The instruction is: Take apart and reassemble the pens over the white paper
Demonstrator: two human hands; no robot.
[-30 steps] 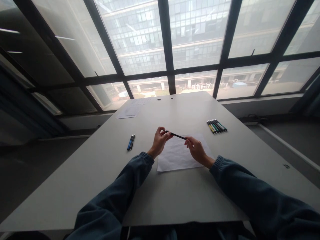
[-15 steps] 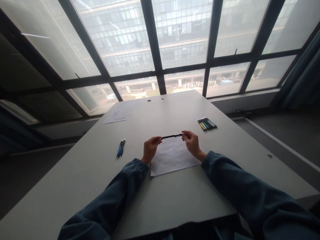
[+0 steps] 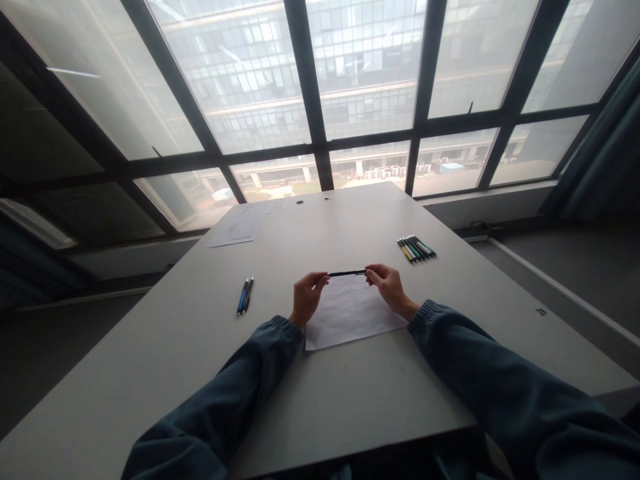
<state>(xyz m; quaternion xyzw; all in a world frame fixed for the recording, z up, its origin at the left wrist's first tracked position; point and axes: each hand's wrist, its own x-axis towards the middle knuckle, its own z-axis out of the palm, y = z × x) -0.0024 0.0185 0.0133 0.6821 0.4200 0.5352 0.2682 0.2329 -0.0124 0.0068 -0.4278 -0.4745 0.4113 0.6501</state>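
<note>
A black pen point(image 3: 347, 273) is held level above a white sheet of paper point(image 3: 350, 313) on the grey table point(image 3: 200, 360). My left hand point(image 3: 307, 298) pinches its left end and my right hand point(image 3: 389, 289) pinches its right end. Both hands are closed on the pen, and both arms wear dark blue sleeves.
Two pens, one blue and one black point(image 3: 245, 297), lie to the left on the table. Several pens in a row point(image 3: 417, 249) lie to the right. More paper point(image 3: 235, 231) rests at the far left corner. Large windows rise beyond the table's far edge.
The pen went from tilted, with its right end lower, to level between my hands. The view shifted slightly, with my hands staying over the sheet.
</note>
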